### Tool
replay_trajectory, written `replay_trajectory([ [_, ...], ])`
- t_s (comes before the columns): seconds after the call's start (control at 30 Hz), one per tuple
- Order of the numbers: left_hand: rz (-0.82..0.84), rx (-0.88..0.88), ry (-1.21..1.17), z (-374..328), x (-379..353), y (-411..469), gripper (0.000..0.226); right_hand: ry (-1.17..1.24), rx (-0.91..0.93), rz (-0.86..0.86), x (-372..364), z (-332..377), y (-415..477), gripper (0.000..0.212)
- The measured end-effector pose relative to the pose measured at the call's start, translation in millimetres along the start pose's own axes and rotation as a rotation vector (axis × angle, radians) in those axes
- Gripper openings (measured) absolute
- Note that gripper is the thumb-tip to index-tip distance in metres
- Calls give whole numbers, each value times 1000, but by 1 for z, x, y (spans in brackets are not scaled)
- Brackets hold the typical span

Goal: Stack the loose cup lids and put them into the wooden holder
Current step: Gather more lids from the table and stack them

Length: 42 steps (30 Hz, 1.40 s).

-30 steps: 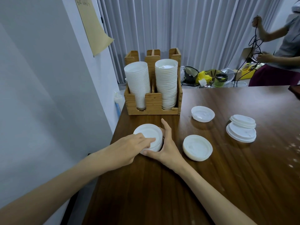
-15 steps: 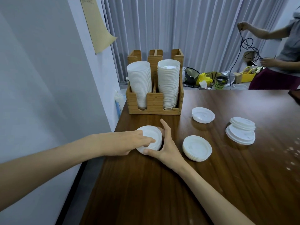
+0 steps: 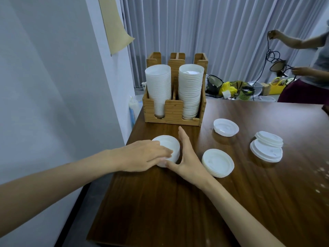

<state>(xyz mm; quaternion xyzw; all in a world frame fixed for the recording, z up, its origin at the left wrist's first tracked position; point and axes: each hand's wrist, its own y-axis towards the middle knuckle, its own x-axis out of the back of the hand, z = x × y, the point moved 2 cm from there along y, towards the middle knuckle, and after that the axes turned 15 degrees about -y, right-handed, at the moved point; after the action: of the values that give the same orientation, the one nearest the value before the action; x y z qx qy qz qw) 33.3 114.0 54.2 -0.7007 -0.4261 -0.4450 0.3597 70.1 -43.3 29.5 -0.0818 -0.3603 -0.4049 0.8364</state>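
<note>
**Condition.** The lid stack (image 3: 171,146) sits on the table (image 3: 231,202) close to its 9 o'clock edge. The wooden holder (image 3: 173,111) is at 12 o'clock of the stack. The left grip (image 3: 142,155) lies over the stack's top and 8 o'clock rim, fingers nearly straight, enclosing nothing. The right grip (image 3: 187,157) braces the 3 to 5 o'clock side, with the forefinger straight along the wall and the thumb at the near rim. It presses against the stack but does not close round it.

**Hazards.**
1. Uneven side pressure may shear the stack, and any unseated lids would probably slide out on lifting.
2. A push toward 9 o'clock may send lids over the nearby table edge.
3. The holder's lid column (image 3: 191,90) stands high, near the post tops. Added lids may overtop it and topple.
4. The nearest loose pile (image 3: 218,163) lies just beside the right forearm at 3 o'clock, so a sweeping withdrawal may scatter it.
</note>
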Motion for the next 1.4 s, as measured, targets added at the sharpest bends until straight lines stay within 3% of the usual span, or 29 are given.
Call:
replay_trajectory([
  [0.1,-35,-75,-43,4,-3,7,40,-209,61,-103,32,-6,1,88],
  [0.27,-63,-113,-132,5,-10,21,41,-368,-239,-337,95,-49,12,43],
  [0.37,-129,-147,-177,2,-7,30,37,-483,-400,-177,110,-80,20,32],
  [0.43,-211,-170,-209,-1,-6,33,36,-569,-411,-34,112,-94,25,29],
  [0.57,-328,-175,-221,-7,-1,42,34,-556,-426,81,111,-115,31,38],
  [0.77,-405,-167,-213,-6,4,53,32,-462,-293,-261,122,-103,14,43],
  [0.9,-543,-197,-187,-16,17,72,44,-183,-184,-361,131,-70,2,38],
  [1.0,-563,-253,-113,-21,30,84,55,-21,-79,-336,128,-46,1,45],
  [1.13,-539,-380,-24,-21,39,72,26,99,-22,-308,115,-34,6,50],
  [1.27,-523,-291,5,-7,36,41,24,57,-65,-299,83,-29,7,40],
  [1.4,-523,-177,-141,1,18,21,27,-53,-63,-131,36,-31,10,74],
])
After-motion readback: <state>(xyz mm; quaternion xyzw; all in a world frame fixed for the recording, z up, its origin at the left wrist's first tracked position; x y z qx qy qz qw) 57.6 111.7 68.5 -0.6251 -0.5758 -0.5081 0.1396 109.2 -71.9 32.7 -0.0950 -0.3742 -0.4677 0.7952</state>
